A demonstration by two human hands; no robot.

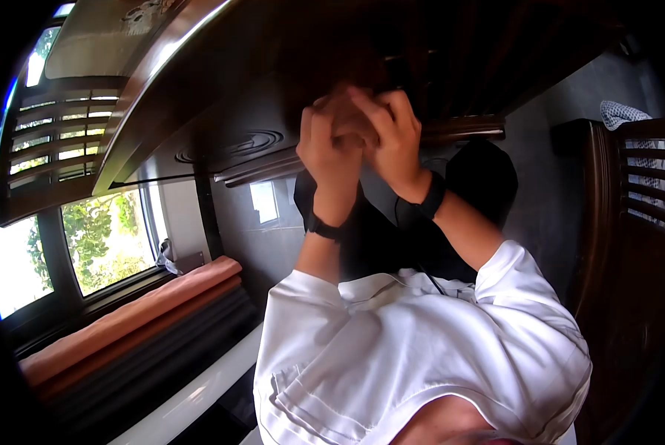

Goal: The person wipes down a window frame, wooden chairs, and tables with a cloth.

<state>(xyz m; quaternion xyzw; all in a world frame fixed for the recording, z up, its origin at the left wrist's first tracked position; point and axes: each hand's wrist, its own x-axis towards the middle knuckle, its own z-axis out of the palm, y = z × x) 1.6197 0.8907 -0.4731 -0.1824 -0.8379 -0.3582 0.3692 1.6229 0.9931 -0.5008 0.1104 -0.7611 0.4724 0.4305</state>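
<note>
My left hand (326, 144) and my right hand (393, 137) are raised close together in front of me, with bent fingers that meet near the top middle of the view. The fingertips are blurred and dim, and whatever lies between them, if anything, cannot be made out. Both hands are in front of a dark, glossy wooden piece of furniture (228, 111) with a carved swirl on its surface. Whether the fingers touch this wood is not clear. A black band (325, 228) circles my left wrist, and another black band (430, 196) is on my right wrist.
Below the hands are my dark-clothed legs (481, 185) and a grey floor (540, 185). At the left, a window (110, 237) stands behind an orange-pink cushion (139, 311). On the right is a dark slatted wooden chair (607, 215) with a patterned cloth (622, 113).
</note>
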